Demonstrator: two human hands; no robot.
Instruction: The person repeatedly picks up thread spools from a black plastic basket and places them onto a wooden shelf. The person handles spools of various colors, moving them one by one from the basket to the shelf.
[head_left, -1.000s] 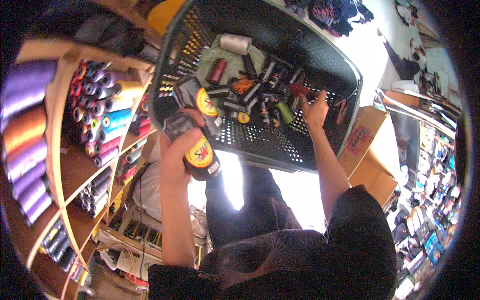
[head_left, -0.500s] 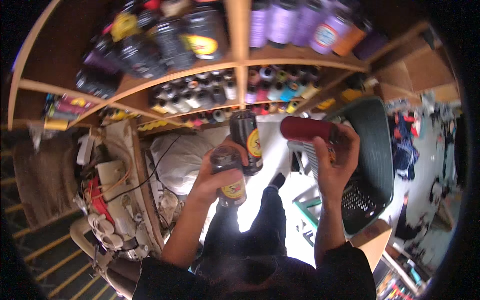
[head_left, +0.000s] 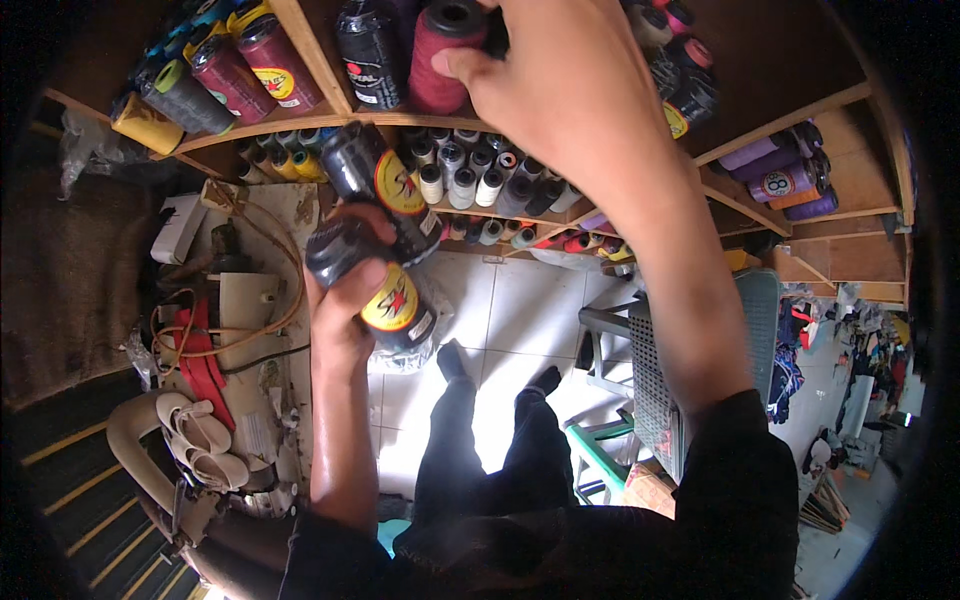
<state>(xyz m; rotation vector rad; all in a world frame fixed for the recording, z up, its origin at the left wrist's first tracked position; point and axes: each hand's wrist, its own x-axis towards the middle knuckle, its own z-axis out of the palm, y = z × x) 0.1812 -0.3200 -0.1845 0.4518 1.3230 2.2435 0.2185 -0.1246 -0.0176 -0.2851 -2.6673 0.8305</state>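
My left hand (head_left: 345,290) grips two black thread cones (head_left: 380,240) with yellow and red round labels, held together in front of the shelves. My right hand (head_left: 545,75) reaches up to the upper wooden shelf (head_left: 320,115) and holds a dark red thread cone (head_left: 440,55) standing there beside a black cone (head_left: 370,45). More cones in maroon, grey and yellow lie on that shelf to the left. Below it a row of small spools (head_left: 470,185) in white, grey and other colours fills a lower shelf.
A grey plastic basket (head_left: 655,390) rests on a green stool by my right elbow. Purple cones (head_left: 780,180) sit on shelves at the right. A cluttered bench with orange cords (head_left: 215,320) and pale sandals (head_left: 195,440) lies left. My legs stand on white floor tiles (head_left: 510,310).
My right hand has lifted the dark red cone from beside the left hand up onto the upper shelf. The view has tilted closer to the shelves; the basket has dropped low right.
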